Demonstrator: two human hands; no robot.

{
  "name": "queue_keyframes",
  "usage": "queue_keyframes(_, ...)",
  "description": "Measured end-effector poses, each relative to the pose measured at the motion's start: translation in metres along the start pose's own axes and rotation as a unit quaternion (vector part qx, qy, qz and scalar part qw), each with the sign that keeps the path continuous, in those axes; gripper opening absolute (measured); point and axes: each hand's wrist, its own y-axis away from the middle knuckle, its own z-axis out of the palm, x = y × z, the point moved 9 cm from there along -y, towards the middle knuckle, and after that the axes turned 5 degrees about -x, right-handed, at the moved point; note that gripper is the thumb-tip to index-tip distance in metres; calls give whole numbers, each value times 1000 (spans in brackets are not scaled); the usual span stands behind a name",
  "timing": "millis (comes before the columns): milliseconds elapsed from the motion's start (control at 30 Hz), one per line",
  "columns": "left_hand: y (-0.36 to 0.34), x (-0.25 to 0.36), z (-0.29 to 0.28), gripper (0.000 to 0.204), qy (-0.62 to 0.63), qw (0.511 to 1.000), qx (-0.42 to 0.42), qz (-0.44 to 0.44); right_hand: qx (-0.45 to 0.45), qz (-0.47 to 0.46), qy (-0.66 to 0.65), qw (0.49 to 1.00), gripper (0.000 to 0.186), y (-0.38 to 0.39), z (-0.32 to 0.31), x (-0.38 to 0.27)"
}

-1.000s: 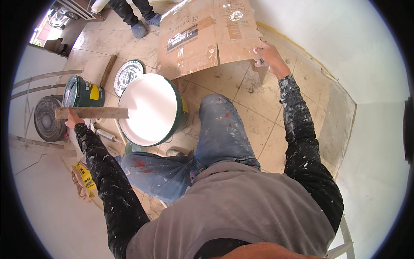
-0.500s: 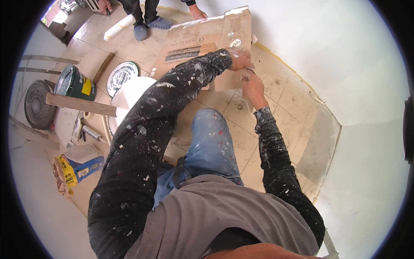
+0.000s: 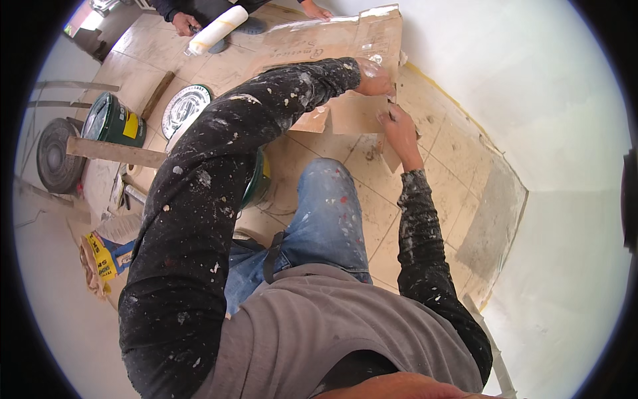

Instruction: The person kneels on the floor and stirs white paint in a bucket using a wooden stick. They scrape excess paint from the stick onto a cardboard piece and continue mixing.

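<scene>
At the top centre a flattened cardboard box (image 3: 289, 43) with white smears along its edges is held off the tiled floor. My left hand (image 3: 375, 78) is closed on its right edge. Just below, my right hand (image 3: 401, 130) is closed round a small thin object, mostly hidden by the fingers. A cardboard flap (image 3: 355, 114) and a narrow strip hang beside that hand. On the far side, another person's hand (image 3: 317, 10) rests on the cardboard's far edge. That person's other hand (image 3: 186, 24) grips a white paint roller (image 3: 222, 28).
On the left stand a dark green bucket (image 3: 114, 121), a round lid (image 3: 186, 110), a wooden plank (image 3: 116, 152) and an opened yellow and blue bag (image 3: 103, 259). Another green bucket (image 3: 258, 181) is partly behind my left arm. A white wall (image 3: 531, 86) borders the right side.
The other person's hand has come in and lifted the paint roller. My right hand has moved slightly right and down, away from my left. The cardboard has shifted a little to the right.
</scene>
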Motion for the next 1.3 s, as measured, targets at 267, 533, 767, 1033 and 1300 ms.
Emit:
queue_keyframes(267,-8,17,5,29,24,999,-22,6,37,70,28,996,47,-3,19,26)
queue_keyframes(533,-14,9,25,25,95,995,1,33,81,52,220,971,42,1,20,2)
queue_keyframes(767,-8,12,41,20,138,990,19,36,86,10,265,960,41,12,29,7)
queue_keyframes(1033,-23,9,31,19,114,990,72,42,57,-31,324,944,33,8,36,-3)
queue_keyframes(1300,-47,-18,66,31,55,990,123,-44,80,14,-474,877,40,42,53,42)
